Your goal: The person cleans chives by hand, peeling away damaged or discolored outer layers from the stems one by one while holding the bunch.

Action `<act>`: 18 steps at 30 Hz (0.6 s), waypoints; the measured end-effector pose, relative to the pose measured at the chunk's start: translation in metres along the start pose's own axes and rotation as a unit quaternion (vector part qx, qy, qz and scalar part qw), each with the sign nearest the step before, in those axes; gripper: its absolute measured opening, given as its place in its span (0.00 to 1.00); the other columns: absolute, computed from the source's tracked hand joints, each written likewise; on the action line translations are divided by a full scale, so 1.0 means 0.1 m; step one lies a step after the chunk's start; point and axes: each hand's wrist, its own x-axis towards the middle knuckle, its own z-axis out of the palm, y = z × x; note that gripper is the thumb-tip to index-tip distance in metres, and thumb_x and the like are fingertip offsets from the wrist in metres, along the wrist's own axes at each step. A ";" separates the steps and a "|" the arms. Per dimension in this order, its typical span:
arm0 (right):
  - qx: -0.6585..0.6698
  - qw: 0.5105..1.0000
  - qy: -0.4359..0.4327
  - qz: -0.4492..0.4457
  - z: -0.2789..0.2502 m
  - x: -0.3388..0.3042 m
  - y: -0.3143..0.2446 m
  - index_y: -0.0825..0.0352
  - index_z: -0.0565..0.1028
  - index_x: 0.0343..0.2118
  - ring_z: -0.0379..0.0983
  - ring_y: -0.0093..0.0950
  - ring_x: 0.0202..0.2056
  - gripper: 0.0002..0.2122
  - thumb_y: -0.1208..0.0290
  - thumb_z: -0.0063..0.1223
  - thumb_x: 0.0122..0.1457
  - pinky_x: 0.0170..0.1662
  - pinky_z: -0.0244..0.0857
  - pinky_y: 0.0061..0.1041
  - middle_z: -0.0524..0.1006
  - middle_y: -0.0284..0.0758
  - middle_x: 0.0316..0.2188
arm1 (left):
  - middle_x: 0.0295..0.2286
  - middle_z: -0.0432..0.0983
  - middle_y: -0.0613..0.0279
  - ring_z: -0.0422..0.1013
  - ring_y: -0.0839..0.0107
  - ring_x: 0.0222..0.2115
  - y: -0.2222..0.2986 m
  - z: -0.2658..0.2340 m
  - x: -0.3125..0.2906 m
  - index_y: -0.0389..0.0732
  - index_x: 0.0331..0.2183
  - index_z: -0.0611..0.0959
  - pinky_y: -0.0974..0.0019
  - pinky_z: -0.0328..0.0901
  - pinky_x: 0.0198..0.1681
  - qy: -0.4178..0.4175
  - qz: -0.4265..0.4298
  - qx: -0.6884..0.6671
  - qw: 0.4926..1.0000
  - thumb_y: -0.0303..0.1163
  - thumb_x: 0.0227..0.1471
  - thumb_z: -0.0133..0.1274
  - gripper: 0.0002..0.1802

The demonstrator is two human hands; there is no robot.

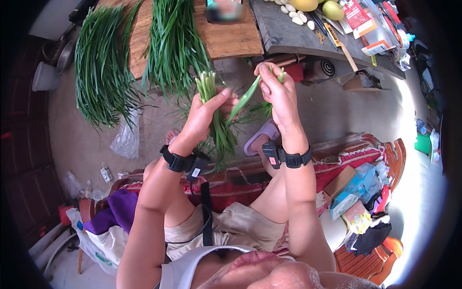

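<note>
**Two piles of greens [174, 48], one bunch [223, 137]**

Table [236, 41]: both piles overhang its edge.
Bunch: in left hand [208, 110], fingers wrapped below the stem ends [205, 81].
Blade [244, 102]: pinched by right hand [277, 91].
Handling: likely light, limp, easily bruised; grip near the firmer stem ends.

Left hand [203, 111] partly hides its stalks [206, 85] — top-edge object [224, 13] blurred, hard to tell.

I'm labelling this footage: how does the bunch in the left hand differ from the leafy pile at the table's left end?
The held bunch sits in the left hand; the leafy pile overhangs the wooden table. The held bunch is slimmer, the leafy pile broader. Both are green.
</note>
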 end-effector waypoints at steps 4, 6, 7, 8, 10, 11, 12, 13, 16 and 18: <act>0.088 0.996 -0.014 0.008 -0.14 0.02 -0.04 0.65 0.75 0.32 0.49 0.08 0.14 0.11 0.64 0.46 0.64 0.18 0.39 0.12 0.62 0.19 0.15 | 0.32 0.76 0.60 0.71 0.75 0.24 0.02 0.02 0.00 0.35 0.37 0.77 0.72 0.67 0.26 0.037 0.049 0.022 0.998 0.38 0.58 0.51 0.15; 0.085 0.996 -0.024 0.013 -0.14 0.03 -0.03 0.65 0.75 0.32 0.49 0.08 0.14 0.11 0.64 0.46 0.64 0.18 0.39 0.12 0.62 0.19 0.15 | 0.30 0.75 0.63 0.67 0.79 0.21 0.05 -0.04 0.00 0.34 0.37 0.77 0.74 0.62 0.23 0.022 0.053 0.036 0.998 0.38 0.57 0.51 0.15; 0.086 0.996 -0.031 0.015 -0.14 0.02 -0.02 0.65 0.75 0.32 0.49 0.08 0.14 0.10 0.64 0.46 0.64 0.18 0.39 0.12 0.62 0.19 0.15 | 0.29 0.74 0.65 0.62 0.82 0.18 0.06 -0.04 -0.01 0.34 0.37 0.77 0.76 0.57 0.20 0.005 0.055 0.054 0.997 0.39 0.57 0.52 0.16; 0.075 0.997 -0.023 0.019 -0.11 0.01 -0.01 0.65 0.76 0.32 0.50 0.08 0.15 0.10 0.64 0.46 0.63 0.18 0.40 0.12 0.63 0.19 0.15 | 0.24 0.69 0.71 0.54 0.85 0.15 0.05 0.00 -0.01 0.33 0.38 0.78 0.77 0.47 0.17 0.014 0.043 0.060 0.997 0.38 0.56 0.53 0.17; 0.055 0.998 -0.031 0.027 -0.06 -0.01 0.02 0.65 0.76 0.31 0.51 0.08 0.15 0.11 0.64 0.47 0.63 0.18 0.40 0.11 0.63 0.19 0.15 | 0.21 0.68 0.71 0.55 0.85 0.14 0.09 0.12 -0.04 0.34 0.38 0.80 0.76 0.48 0.16 -0.005 0.044 0.075 0.996 0.38 0.55 0.54 0.16; 0.036 0.998 -0.039 0.032 -0.03 -0.01 0.03 0.65 0.77 0.31 0.51 0.08 0.16 0.11 0.64 0.47 0.63 0.18 0.41 0.11 0.63 0.19 0.16 | 0.18 0.68 0.72 0.56 0.85 0.14 0.11 0.13 -0.06 0.35 0.37 0.81 0.76 0.50 0.15 -0.024 0.046 0.091 0.995 0.38 0.54 0.55 0.15; 0.021 0.998 -0.041 0.033 -0.01 -0.02 0.04 0.65 0.77 0.30 0.53 0.07 0.17 0.11 0.64 0.48 0.62 0.18 0.42 0.11 0.63 0.19 0.16 | 0.18 0.70 0.71 0.57 0.85 0.14 0.09 0.08 -0.06 0.37 0.39 0.82 0.76 0.50 0.15 -0.054 0.024 0.121 0.991 0.39 0.53 0.57 0.16; 0.022 0.998 -0.043 0.034 0.01 -0.02 0.05 0.65 0.77 0.30 0.53 0.07 0.17 0.11 0.64 0.48 0.62 0.18 0.42 0.11 0.63 0.19 0.16 | 0.18 0.72 0.70 0.57 0.85 0.13 0.07 0.11 -0.06 0.36 0.38 0.82 0.77 0.52 0.15 -0.051 0.017 0.107 0.993 0.38 0.53 0.57 0.16; 0.012 0.997 -0.063 0.051 0.06 -0.04 0.05 0.68 0.78 0.33 0.60 0.11 0.19 0.13 0.61 0.50 0.62 0.21 0.54 0.12 0.66 0.21 0.17 | 0.18 0.72 0.70 0.58 0.85 0.13 0.11 0.16 -0.08 0.36 0.34 0.83 0.77 0.53 0.16 -0.080 0.024 0.120 0.989 0.39 0.52 0.58 0.15; -0.033 0.997 -0.060 0.027 0.05 -0.02 0.13 0.69 0.77 0.33 0.63 0.12 0.20 0.13 0.61 0.51 0.61 0.23 0.56 0.13 0.69 0.23 0.18 | 0.18 0.72 0.70 0.59 0.85 0.13 0.11 0.15 -0.08 0.35 0.32 0.83 0.77 0.54 0.16 -0.061 0.064 0.141 0.986 0.38 0.51 0.59 0.14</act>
